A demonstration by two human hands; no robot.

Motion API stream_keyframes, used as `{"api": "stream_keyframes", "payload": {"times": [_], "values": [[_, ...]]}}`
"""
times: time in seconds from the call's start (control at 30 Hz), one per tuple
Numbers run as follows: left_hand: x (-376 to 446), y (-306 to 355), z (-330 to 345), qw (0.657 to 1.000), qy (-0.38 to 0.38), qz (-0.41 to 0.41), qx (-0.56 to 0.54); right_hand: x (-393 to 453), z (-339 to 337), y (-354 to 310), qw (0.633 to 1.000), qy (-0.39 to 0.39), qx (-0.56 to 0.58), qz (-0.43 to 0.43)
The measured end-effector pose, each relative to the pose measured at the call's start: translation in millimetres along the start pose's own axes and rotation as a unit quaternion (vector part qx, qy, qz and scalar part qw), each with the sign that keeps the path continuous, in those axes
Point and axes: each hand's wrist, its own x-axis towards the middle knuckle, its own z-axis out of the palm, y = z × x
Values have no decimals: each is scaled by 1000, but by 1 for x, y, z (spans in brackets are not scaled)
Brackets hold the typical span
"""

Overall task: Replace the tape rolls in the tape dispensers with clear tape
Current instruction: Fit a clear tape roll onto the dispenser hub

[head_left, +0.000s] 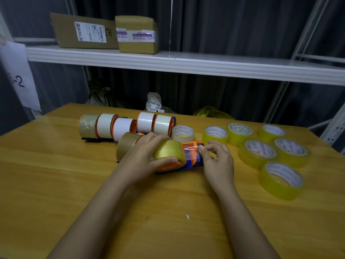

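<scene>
A blue and orange tape dispenser [194, 161] lies on the wooden table [56, 174] with a yellowish clear tape roll [168, 149] mounted on it. My left hand [143, 156] grips that roll, thumb on its near side. My right hand [216, 159] pinches the loose end of clear tape [192, 149] and holds it stretched over the dispenser's orange front. A brown tape roll [127, 144] stands just left of my left hand. Behind it, several dispensers [127, 126] hold white and brown rolls. Several loose clear tape rolls [261, 152] lie flat at the right.
A pale loose roll [183, 133] lies behind the dispenser in my hands. A white shelf [186, 64] with two cardboard boxes [138, 34] runs above the table's far edge. A small white scrap [187, 217] lies on the near part of the table.
</scene>
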Motion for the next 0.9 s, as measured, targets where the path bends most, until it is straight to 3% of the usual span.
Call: {"api": "stream_keyframes", "payload": {"times": [0.23, 0.47, 0.9], "values": [[-3, -3, 0, 1000, 5, 12, 2, -2, -1, -4, 997, -43, 58, 18], [-4, -1, -2, 1000, -1, 13, -8, 1, -4, 0, 999, -29, 19, 28], [-14, -2, -15, 996, -48, -46, -55, 3, -6, 1, 998, -15, 46, 44]]}}
